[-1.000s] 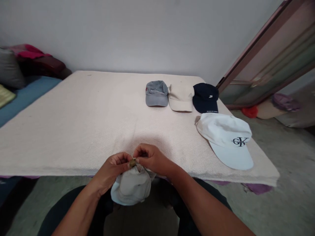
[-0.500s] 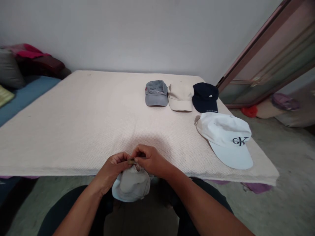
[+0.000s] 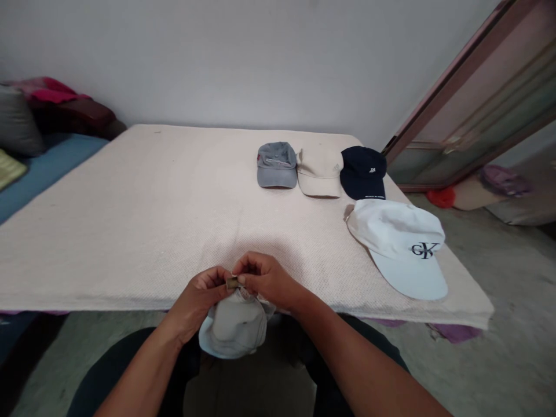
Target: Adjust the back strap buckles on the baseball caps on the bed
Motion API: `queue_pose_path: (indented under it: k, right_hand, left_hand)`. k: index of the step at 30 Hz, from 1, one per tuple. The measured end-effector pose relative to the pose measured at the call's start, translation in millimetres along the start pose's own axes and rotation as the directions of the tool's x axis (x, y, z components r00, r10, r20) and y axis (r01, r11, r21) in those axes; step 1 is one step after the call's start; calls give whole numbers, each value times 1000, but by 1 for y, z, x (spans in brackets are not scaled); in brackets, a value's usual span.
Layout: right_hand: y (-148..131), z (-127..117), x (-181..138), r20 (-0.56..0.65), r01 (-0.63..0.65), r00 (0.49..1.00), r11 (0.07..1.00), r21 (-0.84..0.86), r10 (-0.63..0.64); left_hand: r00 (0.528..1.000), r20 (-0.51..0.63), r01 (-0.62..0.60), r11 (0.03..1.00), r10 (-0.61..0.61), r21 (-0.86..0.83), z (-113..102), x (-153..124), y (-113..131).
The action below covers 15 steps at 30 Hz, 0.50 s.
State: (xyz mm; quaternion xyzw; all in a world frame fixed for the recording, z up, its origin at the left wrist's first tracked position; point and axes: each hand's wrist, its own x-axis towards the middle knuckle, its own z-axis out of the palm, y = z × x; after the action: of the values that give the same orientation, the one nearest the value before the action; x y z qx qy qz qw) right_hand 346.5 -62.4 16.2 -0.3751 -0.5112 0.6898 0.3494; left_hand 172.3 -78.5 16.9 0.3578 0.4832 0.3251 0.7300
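A pale grey cap (image 3: 238, 324) with a light brim hangs from my two hands, just off the table's front edge and above my lap. My left hand (image 3: 204, 292) pinches the cap's back strap beside a small brass-coloured buckle (image 3: 233, 282). From the other side, my right hand (image 3: 264, 281) grips the strap at the same buckle, thumb and fingers closed. The strap's end is mostly hidden by my fingers.
Along the right of the cloth-covered table (image 3: 130, 231) lie a grey cap (image 3: 277, 167), a beige cap (image 3: 319, 171), a navy cap (image 3: 364, 171) and a white cap (image 3: 397, 243) with black letters. A wall (image 3: 217, 63) stands behind, a sliding door (image 3: 469, 87) at right.
My right hand has shifted slightly upward at the strap, and the buckle has tilted a little. The cap still hangs in the same place; the other caps have stayed put.
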Motion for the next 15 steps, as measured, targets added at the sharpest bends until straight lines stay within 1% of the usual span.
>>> queue_pose_path:
  k: [3,6,8,10,13,15]
  right_hand:
    - [1,1,0,1,-4,1000,997,75,4]
    - [1,1,0,5,2,1000,997,74,-2]
    - [-1,0,-1,13,24,1000,1000,8,-24]
    - [-3,-1,-2,27,75,997,992,-102,-72]
    - [-7,0,-5,51,151,989,948,-281,-142]
    - [-8,1,-7,48,168,986,914,-370,-161]
  left_hand:
    - [1000,-4,-14,1000,14,-20,2,-1,1]
    - [1000,-9,-12,1000,12,-27,3,-1,1]
    - [1000,-15,-10,1000,9,-23,2,0,1]
    - [999,-32,-5,1000,5,-16,1,1,0]
    - [999,-51,2,1000,-1,6,0,4,-1]
    - [998,-56,-20,999,22,45,0,5,-2]
